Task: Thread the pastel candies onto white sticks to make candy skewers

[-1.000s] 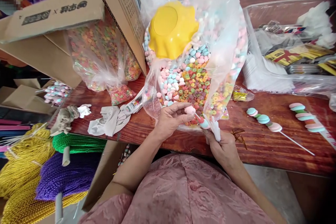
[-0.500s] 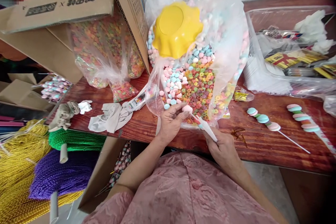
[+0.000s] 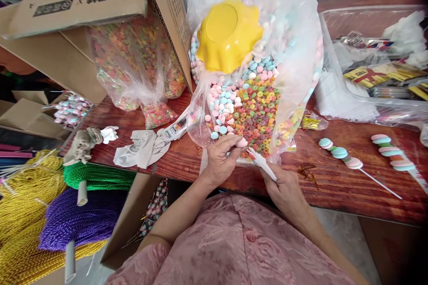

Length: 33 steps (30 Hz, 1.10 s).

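Observation:
My left hand (image 3: 221, 156) pinches a pink marshmallow candy (image 3: 241, 142) at the near edge of a big clear bag of candy (image 3: 254, 98). The bag holds pink and blue marshmallows and coloured ring candies. My right hand (image 3: 284, 187) grips a white stick (image 3: 264, 165) that points up-left toward the pink candy; its tip is close to the candy. An upturned yellow bowl (image 3: 229, 35) lies on the candy at the back of the bag.
Two finished candy skewers (image 3: 347, 160) (image 3: 393, 153) lie on the wooden table (image 3: 334, 187) to the right. A clear bin with wrappers (image 3: 377, 71) stands behind them. A cardboard box (image 3: 83, 13) with bagged ring candy (image 3: 133, 62) is at left. Spools of cord (image 3: 67, 213) lie below left.
My left hand has brought the pink candy down toward the stick's tip. The right hand has shifted slightly, keeping hold of the stick. The view moved a little.

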Each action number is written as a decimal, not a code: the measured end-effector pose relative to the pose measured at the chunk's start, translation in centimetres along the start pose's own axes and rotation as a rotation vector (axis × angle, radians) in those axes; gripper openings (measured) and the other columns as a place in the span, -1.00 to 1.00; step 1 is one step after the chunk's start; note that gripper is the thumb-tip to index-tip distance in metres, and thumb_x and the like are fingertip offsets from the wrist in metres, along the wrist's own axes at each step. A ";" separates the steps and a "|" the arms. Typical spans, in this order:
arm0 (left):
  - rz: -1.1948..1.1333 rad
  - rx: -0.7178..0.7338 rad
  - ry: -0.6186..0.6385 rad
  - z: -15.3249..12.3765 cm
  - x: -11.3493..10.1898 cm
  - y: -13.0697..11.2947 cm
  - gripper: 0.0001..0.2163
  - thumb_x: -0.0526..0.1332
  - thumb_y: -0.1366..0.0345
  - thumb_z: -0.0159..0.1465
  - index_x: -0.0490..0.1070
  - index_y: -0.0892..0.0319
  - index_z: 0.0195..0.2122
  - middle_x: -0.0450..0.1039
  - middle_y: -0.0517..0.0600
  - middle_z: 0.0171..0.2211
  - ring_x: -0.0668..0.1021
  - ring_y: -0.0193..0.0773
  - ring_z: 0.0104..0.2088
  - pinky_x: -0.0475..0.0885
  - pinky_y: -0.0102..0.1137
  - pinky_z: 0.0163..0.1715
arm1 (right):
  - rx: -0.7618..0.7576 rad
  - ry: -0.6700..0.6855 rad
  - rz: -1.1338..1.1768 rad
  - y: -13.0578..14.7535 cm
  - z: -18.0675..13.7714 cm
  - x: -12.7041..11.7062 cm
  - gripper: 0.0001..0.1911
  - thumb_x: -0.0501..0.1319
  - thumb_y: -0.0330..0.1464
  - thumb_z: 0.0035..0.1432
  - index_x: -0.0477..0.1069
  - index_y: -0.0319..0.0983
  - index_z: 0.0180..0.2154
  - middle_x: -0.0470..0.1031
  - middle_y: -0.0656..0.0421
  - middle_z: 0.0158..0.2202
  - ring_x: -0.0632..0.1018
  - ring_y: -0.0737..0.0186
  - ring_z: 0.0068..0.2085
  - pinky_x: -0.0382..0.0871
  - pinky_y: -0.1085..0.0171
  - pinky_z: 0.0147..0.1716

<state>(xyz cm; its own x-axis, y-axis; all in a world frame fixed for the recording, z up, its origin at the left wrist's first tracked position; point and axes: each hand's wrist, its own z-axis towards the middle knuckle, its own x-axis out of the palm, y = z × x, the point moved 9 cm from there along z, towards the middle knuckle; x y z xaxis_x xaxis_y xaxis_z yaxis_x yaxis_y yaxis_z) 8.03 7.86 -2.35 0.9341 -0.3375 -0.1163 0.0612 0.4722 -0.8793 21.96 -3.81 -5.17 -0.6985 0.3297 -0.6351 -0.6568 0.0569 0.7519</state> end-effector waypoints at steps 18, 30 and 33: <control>0.063 0.295 0.022 -0.9 1.0 -3.9 -0.73 0.28 0.48 0.29 0.55 0.10 -0.01 0.63 0.05 -0.08 0.65 -0.24 -0.06 0.59 -0.33 -0.02 | 0.268 -0.075 0.532 -1.2 -1.0 3.3 -0.53 0.19 -0.07 0.25 0.24 -0.20 -0.59 0.18 0.29 -0.66 0.21 0.38 -0.59 0.09 0.33 -0.60; 0.057 0.180 0.245 -2.2 2.4 -2.2 -0.74 0.21 0.41 0.34 0.50 0.21 0.05 0.60 0.15 -0.06 0.64 -0.21 -0.07 0.55 -0.31 -0.03 | 0.320 -0.062 0.436 -3.7 -2.0 0.9 -0.50 0.24 -0.07 0.19 0.29 -0.24 -0.63 0.23 0.26 -0.66 0.24 0.40 -0.60 0.13 0.34 -0.60; 0.206 0.048 0.075 -1.6 -1.7 -0.1 -0.71 0.21 0.38 0.34 0.49 0.18 0.07 0.61 0.12 -0.08 0.65 -0.27 -0.21 0.56 -0.36 -0.15 | 0.435 -0.165 0.489 -6.3 -2.7 -0.8 -0.56 0.29 -0.06 0.14 0.38 -0.26 -0.56 0.24 0.27 -0.65 0.24 0.41 -0.61 0.10 0.35 -0.63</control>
<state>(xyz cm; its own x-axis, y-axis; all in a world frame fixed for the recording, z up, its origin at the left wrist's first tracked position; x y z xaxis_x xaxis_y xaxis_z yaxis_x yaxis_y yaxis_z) 5.84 7.11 -2.82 0.8999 -0.2886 -0.3269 -0.1101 0.5749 -0.8107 25.93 -7.01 -9.89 -0.8110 0.5519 -0.1942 -0.0779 0.2271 0.9707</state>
